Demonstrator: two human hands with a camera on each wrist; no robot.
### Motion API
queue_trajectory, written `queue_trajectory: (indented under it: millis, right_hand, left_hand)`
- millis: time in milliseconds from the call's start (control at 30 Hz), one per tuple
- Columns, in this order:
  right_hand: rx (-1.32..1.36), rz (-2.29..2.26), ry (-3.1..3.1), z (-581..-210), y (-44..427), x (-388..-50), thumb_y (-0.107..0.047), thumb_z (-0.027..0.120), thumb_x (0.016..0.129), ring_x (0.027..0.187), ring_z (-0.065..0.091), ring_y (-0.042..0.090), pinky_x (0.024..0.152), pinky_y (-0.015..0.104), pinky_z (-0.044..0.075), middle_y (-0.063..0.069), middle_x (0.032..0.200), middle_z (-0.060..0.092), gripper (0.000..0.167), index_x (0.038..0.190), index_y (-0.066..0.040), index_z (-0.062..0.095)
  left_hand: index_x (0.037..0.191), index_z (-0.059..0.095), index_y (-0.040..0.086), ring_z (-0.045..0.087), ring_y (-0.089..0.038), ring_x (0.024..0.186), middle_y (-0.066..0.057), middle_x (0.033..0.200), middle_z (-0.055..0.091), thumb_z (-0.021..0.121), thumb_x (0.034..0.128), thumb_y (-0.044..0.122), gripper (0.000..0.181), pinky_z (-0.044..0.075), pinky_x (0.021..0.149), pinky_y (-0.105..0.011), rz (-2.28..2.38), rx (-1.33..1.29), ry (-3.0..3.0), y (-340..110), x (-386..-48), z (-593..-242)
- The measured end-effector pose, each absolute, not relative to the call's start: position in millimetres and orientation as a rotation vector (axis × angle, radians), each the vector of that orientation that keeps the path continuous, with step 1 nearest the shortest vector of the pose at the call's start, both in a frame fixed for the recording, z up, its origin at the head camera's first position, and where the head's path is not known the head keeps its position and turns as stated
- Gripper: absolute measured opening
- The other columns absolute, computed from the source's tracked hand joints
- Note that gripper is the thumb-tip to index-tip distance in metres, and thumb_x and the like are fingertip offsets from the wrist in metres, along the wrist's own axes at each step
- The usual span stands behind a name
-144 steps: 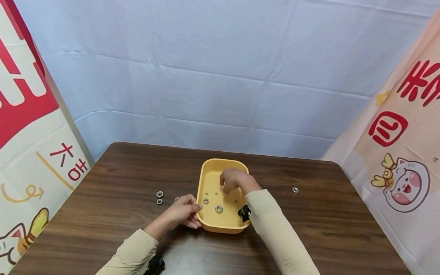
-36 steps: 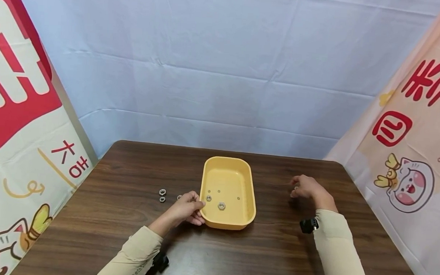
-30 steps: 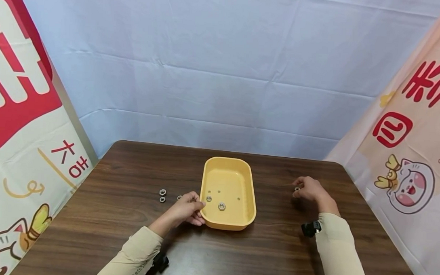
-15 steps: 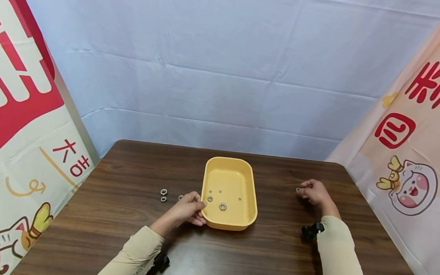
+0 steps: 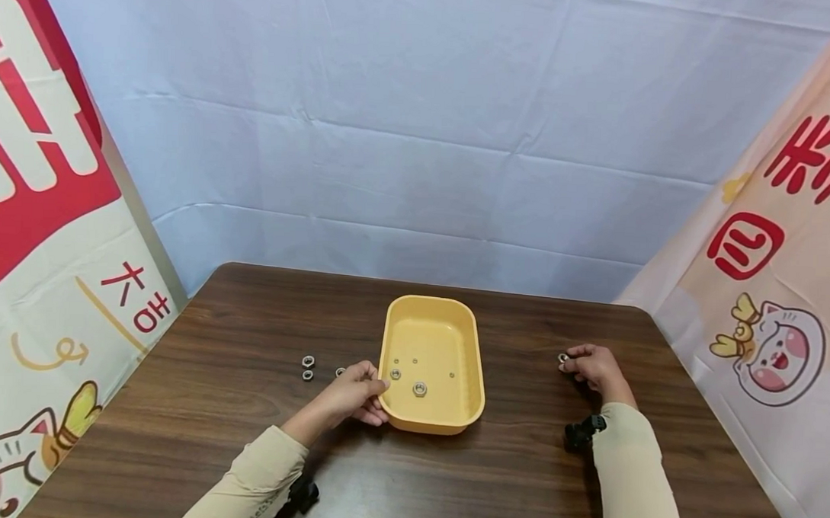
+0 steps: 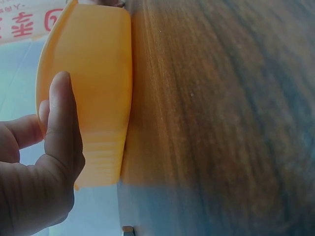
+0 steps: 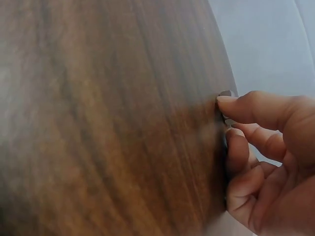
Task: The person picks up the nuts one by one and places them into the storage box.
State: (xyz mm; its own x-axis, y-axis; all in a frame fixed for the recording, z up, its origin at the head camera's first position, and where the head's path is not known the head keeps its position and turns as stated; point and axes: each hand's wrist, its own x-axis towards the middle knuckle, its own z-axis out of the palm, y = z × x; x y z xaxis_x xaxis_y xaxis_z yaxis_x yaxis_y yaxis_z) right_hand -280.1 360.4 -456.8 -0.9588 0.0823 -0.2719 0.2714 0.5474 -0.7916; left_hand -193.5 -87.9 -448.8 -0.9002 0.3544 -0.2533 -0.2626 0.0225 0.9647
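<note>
A yellow tray (image 5: 431,427) stands on the wooden table, its left rim gripped by my left hand (image 5: 351,394), thumb over the edge. In the left wrist view the fingers of my left hand (image 6: 44,162) lie along the outer wall of the tray (image 6: 98,69). Inside it are a large nut (image 5: 419,389), a medium nut (image 5: 395,374) and several tiny ones. Right of the tray, my right hand (image 5: 595,370) pinches a metal nut (image 5: 562,358) at the table surface. The right wrist view has the thumb of my right hand (image 7: 275,147) against the nut (image 7: 225,93), its other fingers curled.
Left of the tray lie two nuts, one (image 5: 308,360) just behind the other (image 5: 307,375). Another nut (image 5: 340,371) is partly hidden by my left hand. A pale cloth (image 5: 418,175) hangs behind the table (image 5: 262,307), with printed banners on both sides.
My right hand has moved from above the tray to the nut on the right; over the last second its fingers shifted slightly, showing more of that nut. The left hand keeps its hold.
</note>
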Motion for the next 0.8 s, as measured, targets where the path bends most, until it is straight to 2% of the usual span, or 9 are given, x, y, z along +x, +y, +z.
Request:
queue_trajectory:
  millis: [267, 400, 567, 800]
  right_hand:
    - [0.277, -1.362, 2.614, -461, 361, -281, -0.012, 0.070, 0.083, 0.063, 0.050, 0.021, 0.044, 0.027, 0.039, 0.003, 0.079, 0.059, 0.029, 0.102, 0.006, 0.057]
    - [0.232, -1.358, 2.641, -459, 360, -277, -0.013, 0.070, 0.083, 0.065, 0.052, 0.021, 0.049, 0.029, 0.045, 0.007, 0.080, 0.056, 0.027, 0.096, 0.004, 0.055]
    - [0.157, -1.525, 2.533, -455, 356, -274, -0.003, 0.062, 0.087, 0.069, 0.063, 0.017, 0.060, 0.030, 0.053, 0.007, 0.081, 0.063, 0.026, 0.100, 0.009, 0.043]
    - [0.111, -1.709, 2.397, -456, 351, -272, -0.004, 0.058, 0.088, 0.074, 0.065, 0.012, 0.060, 0.026, 0.051, 0.003, 0.085, 0.067, 0.030, 0.109, 0.006, 0.039]
  left_hand:
    - [0.089, 0.039, 0.000, 0.064, -0.023, 0.056, -0.014, 0.065, 0.053, 0.050, 0.0928, 0.007, 0.013, 0.056, 0.051, -0.032, 1.923, 0.086, 1.887, -88, -191, -446]
    - [0.089, 0.039, 0.000, 0.064, -0.024, 0.057, -0.014, 0.065, 0.053, 0.050, 0.0928, 0.007, 0.013, 0.056, 0.050, -0.032, 1.923, 0.083, 1.889, -88, -191, -446]
    - [0.089, 0.039, 0.000, 0.064, -0.024, 0.057, -0.014, 0.066, 0.052, 0.051, 0.0926, 0.007, 0.013, 0.056, 0.051, -0.033, 1.922, 0.083, 1.891, -89, -190, -446]
    - [0.090, 0.039, 0.000, 0.064, -0.024, 0.057, -0.014, 0.066, 0.052, 0.051, 0.0925, 0.008, 0.014, 0.056, 0.051, -0.033, 1.925, 0.103, 1.892, -89, -189, -446]
